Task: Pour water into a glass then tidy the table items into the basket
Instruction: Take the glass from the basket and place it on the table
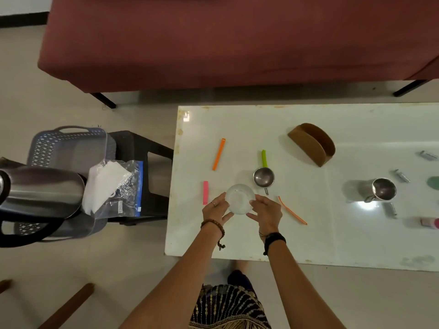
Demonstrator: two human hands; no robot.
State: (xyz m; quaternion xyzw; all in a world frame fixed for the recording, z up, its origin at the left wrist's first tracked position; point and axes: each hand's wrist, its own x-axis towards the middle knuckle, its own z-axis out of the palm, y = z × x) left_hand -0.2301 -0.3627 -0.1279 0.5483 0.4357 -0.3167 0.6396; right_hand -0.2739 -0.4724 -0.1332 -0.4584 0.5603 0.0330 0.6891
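A clear glass bowl (238,198) sits near the front left of the white table (308,233). My left hand (216,208) grips its left side and my right hand (267,213) grips its right side. Just behind it lies a small steel cup with a green handle (263,176). A steel jug (380,189) stands to the right. An orange clip (219,154), a pink clip (205,192) and a thin orange clip (292,210) lie around the bowl. The grey basket (69,143) rests on a black stool left of the table, holding a steel kettle (40,188) and a zip bag (114,186).
A brown napkin holder (312,143) stands at the back of the table. Several small silver pieces (401,176) and a pink bottle (427,222) lie at the right edge. A maroon sofa (237,39) runs behind the table. The black stool (152,153) touches the table's left side.
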